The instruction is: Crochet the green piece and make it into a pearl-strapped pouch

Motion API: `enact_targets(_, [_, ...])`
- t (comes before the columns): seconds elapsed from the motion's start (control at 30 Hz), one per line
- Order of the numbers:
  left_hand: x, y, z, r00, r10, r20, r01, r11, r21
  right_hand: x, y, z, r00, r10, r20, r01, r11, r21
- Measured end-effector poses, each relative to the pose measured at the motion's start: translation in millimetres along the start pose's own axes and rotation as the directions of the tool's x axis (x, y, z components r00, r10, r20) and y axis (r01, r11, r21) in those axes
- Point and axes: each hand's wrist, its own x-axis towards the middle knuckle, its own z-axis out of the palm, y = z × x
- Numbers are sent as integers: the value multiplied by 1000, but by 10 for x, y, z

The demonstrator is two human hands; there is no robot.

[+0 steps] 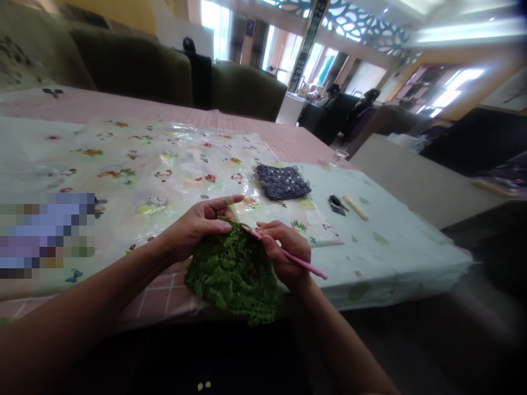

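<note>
Green crochet work (233, 269) with a leafy, ruffled texture hangs at the table's front edge. My left hand (206, 222) pinches its top edge between thumb and fingers, the index finger stretched out with a pale green strand running over it. In my right hand (288, 249) is a pink crochet hook (302, 263), gripped like a pen. Its tip touches the upper edge of the green piece, close to my left thumb. A dark blue-grey crocheted piece with pearl-like beads (283, 182) lies on the table beyond my hands.
Small black scissors (337, 205) and a cream stick (354, 208) lie to the right on the pale cloth (382, 263). A clear cup (340, 157) stands behind them. More scissors (52, 92) lie far left. Chairs (135, 68) line the far side; people sit in the background.
</note>
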Motion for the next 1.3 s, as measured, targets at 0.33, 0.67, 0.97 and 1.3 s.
enact_targets(0.33, [-5,-77,42,994,-99,51,98,995,15,3,-9,177,994,-7,-106,-5,993,-118])
enact_targets(0.67, [-18,-151,79,994,-91,56,96,991,-94,47,53,216,992,-113,-63,97,972,-216])
enact_targets(0.97, [-22,-173,157,951,186,-248,-98,939,330,144,51,271,956,-230,184,288,604,-743])
enact_targets(1.3, [-30,-82,116,977,-192,96,209,950,-233,33,26,242,904,-427,2,377,797,-471])
